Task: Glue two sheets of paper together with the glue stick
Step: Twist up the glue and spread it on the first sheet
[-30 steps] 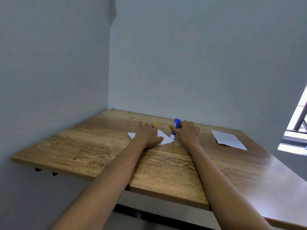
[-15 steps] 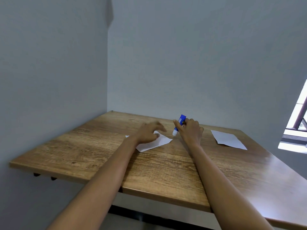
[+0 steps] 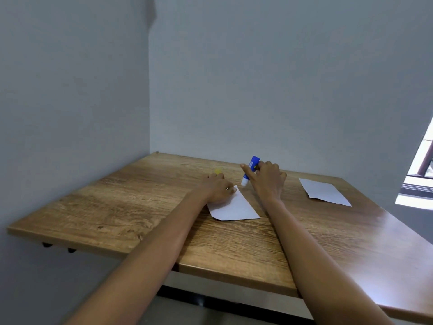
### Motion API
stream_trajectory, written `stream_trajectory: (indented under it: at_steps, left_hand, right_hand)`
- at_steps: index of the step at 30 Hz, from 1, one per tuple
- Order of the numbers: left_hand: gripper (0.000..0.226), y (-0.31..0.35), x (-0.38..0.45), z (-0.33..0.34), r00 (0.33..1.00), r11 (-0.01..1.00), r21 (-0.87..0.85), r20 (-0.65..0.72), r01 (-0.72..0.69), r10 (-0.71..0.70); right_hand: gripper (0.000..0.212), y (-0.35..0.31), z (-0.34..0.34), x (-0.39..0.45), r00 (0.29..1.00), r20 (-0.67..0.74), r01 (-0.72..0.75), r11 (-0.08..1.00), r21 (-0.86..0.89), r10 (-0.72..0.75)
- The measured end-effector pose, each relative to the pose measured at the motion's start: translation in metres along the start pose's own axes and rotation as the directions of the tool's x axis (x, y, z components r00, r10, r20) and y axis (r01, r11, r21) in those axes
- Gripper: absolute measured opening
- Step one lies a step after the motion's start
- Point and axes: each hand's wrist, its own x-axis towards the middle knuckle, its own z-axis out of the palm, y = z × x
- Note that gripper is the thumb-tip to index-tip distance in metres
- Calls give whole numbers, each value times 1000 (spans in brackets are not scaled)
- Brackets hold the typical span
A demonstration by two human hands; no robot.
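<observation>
A white sheet of paper (image 3: 234, 208) lies near the middle of the wooden table (image 3: 117, 207). My left hand (image 3: 216, 190) rests on its far left part, fingers curled at its far corner. My right hand (image 3: 267, 179) grips a blue glue stick (image 3: 249, 170), tilted with its white tip down, just past the sheet's far corner. A second white sheet (image 3: 324, 192) lies flat to the right, untouched. A small yellow cap (image 3: 218, 171) sits on the table behind my left hand.
Grey walls close the table on the left and at the back. A window (image 3: 419, 174) shows at the right edge. The table's front edge runs across below my forearms.
The sheet under my left hand has slid and turned toward me. The glue stick has lifted off the paper and now sits higher, just beyond the sheet's corner.
</observation>
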Motion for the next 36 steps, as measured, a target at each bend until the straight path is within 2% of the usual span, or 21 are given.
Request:
stream_trajectory:
  at_steps: [7,23,36]
  left_hand:
    - [48,-4,-1,0,997,999,-32,74,-30,32]
    - [48,-8,-3,2,999,996,-80,42,-27,30]
    - [52,-14,0,8,996,995,47,-23,86,-85]
  right_hand:
    - [51,-3,8,0,999,40,35,996,-81,-32]
    - [56,-6,11,0,991,84,115,978,-173,-102]
    - [51,-7,4,-6,987,90,151,969,-195,-135]
